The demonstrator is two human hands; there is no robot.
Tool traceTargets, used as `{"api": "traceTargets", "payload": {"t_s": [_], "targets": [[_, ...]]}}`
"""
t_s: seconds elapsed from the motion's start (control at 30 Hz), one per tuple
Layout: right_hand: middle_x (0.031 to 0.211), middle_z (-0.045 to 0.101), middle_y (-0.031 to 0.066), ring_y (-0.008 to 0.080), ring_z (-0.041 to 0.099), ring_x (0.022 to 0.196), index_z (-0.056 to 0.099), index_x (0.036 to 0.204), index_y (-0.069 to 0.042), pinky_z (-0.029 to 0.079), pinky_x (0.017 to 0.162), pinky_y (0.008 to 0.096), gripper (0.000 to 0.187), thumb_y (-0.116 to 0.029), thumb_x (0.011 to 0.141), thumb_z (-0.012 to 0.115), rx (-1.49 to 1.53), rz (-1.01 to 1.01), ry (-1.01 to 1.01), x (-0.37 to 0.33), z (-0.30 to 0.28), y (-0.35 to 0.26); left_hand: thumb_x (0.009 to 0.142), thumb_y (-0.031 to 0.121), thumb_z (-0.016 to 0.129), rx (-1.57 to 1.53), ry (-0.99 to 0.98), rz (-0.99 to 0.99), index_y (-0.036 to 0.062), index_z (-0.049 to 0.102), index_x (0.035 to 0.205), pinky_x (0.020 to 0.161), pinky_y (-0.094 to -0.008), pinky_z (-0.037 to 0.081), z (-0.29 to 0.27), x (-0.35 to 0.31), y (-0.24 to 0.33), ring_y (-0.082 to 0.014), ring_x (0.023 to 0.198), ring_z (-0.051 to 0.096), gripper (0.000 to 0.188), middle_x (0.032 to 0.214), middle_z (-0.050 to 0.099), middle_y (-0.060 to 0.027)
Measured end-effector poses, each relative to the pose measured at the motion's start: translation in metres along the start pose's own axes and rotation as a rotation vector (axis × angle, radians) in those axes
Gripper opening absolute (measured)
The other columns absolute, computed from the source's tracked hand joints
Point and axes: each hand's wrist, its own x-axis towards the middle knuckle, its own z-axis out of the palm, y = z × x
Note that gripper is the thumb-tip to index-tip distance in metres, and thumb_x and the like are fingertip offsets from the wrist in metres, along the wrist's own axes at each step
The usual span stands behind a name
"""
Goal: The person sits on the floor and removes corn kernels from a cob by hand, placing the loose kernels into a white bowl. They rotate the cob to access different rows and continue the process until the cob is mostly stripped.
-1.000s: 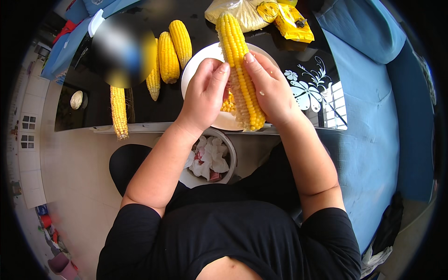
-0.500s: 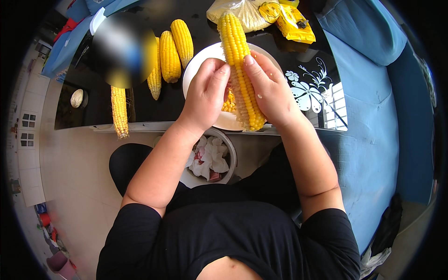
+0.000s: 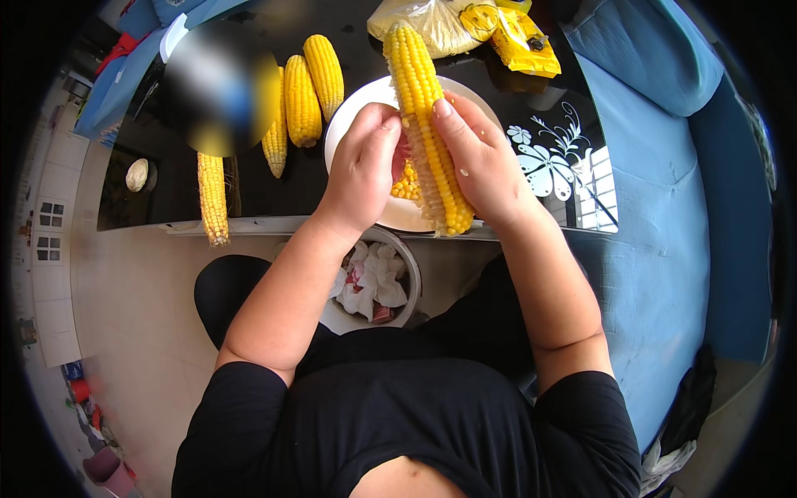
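A yellow corn cob point(image 3: 427, 116) is held upright at a slight slant over a white bowl point(image 3: 342, 124). My right hand point(image 3: 490, 158) wraps around its right side, the thumb lying along the kernels. At the cob's left side, my left hand point(image 3: 365, 162) is closed, thumb bent and fingers curled against it, with the fingertips partly hidden. A strip on the cob's left face is bare of kernels. Loose corn kernels point(image 3: 407, 183) lie in the bowl beneath, and a few bits stick to my right hand.
Several whole corn cobs point(image 3: 304, 100) lie left of the bowl on the black table point(image 3: 249, 195). Another cob point(image 3: 213, 199) overhangs the front edge. Behind are a clear bag point(image 3: 432, 25) and a yellow packet point(image 3: 527, 46). A waste bin point(image 3: 411, 274) stands below; a blue sofa point(image 3: 647, 274) is at right.
My left thumb and fingers have shifted slightly, showing more of the palm and the kernels in the bowl. The cob's top has tipped a little to the left.
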Motion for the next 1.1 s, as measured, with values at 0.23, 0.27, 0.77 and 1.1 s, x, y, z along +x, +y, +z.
{"api": "traceTargets", "payload": {"t_s": [0.23,0.27,0.77,1.1], "targets": [[0.103,0.055,0.0073,0.0114,0.053,0.093,0.047,0.117,0.002,0.043,0.081,0.0237,0.038,-0.028,0.094,0.045,0.001,0.05,-0.014,0.0,-0.001,-0.003,0.093,0.022,0.043,0.008,0.041,0.021,0.0028,0.048,0.091,0.055,-0.0203,0.038,0.001,0.0,-0.007,-0.0048,0.059,0.043,0.02,0.073,0.05,0.0],[0.103,0.055,0.0072,0.0114,0.053,0.093,0.047,0.118,0.002,0.043,0.081,0.0237,0.039,-0.028,0.093,0.045,0.012,0.058,-0.018,0.0,-0.001,-0.003,0.093,0.021,0.044,0.012,0.027,0.018,0.0026,0.048,0.091,0.055,-0.0203,0.039,0.001,-0.001,-0.005,-0.0046,0.059,0.043,0.019,0.074,0.05,-0.0001],[0.102,0.056,0.0071,0.0112,0.053,0.093,0.046,0.12,0.002,0.043,0.081,0.0227,0.04,-0.028,0.093,0.046,0.005,0.051,-0.034,-0.004,0.003,-0.007,0.093,0.021,0.04,0.021,0.063,0.012,0.0078,0.048,0.097,0.048,-0.0158,0.032,0.0,0.003,-0.01,-0.0014,0.056,0.039,0.016,0.072,0.048,0.0029],[0.099,0.057,0.0071,0.011,0.053,0.089,0.047,0.118,0.001,0.044,0.077,0.0237,0.038,-0.028,0.093,0.046,-0.039,0.042,-0.021,-0.001,-0.001,-0.004,0.092,0.014,0.044,0.061,0.03,0.022,0.0021,0.048,0.093,0.054,-0.0194,0.039,0.001,0.0,-0.003,-0.004,0.059,0.044,0.013,0.076,0.051,-0.0006]]}}
